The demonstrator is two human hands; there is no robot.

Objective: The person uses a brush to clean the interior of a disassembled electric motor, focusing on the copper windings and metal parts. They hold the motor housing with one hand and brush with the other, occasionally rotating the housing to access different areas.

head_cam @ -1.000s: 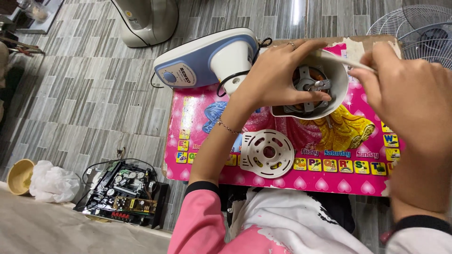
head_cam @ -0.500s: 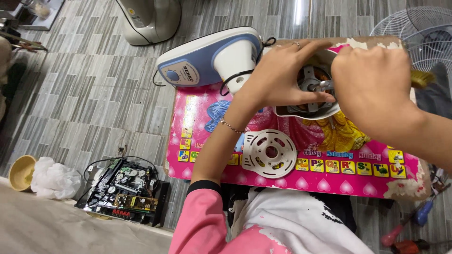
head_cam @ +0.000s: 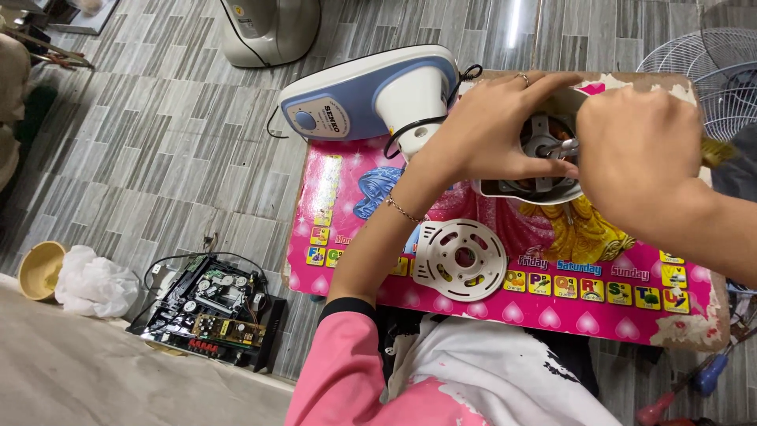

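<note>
A white fan motor housing (head_cam: 530, 188) with its metal motor core (head_cam: 544, 143) exposed lies on a small pink table (head_cam: 394, 284). My left hand (head_cam: 489, 130) grips the housing from the left side, a ring on one finger and a bracelet at the wrist. My right hand (head_cam: 639, 138) is closed over the right side of the motor and holds a brush whose yellowish bristles (head_cam: 716, 152) stick out to the right. A round white motor cover plate (head_cam: 460, 259) with cutouts lies flat on the table in front of the housing.
The white and blue fan base (head_cam: 367, 95) rests at the table's far left corner, its black cord looping down. An open circuit board unit (head_cam: 213, 309) lies on the tiled floor at left, beside a crumpled plastic bag (head_cam: 95, 284) and a bowl (head_cam: 41, 268). A wire fan guard (head_cam: 710, 71) is at the right.
My right hand has moved in from the right and settled over the motor. The left hand keeps its grip on the housing. The view has shifted slightly.
</note>
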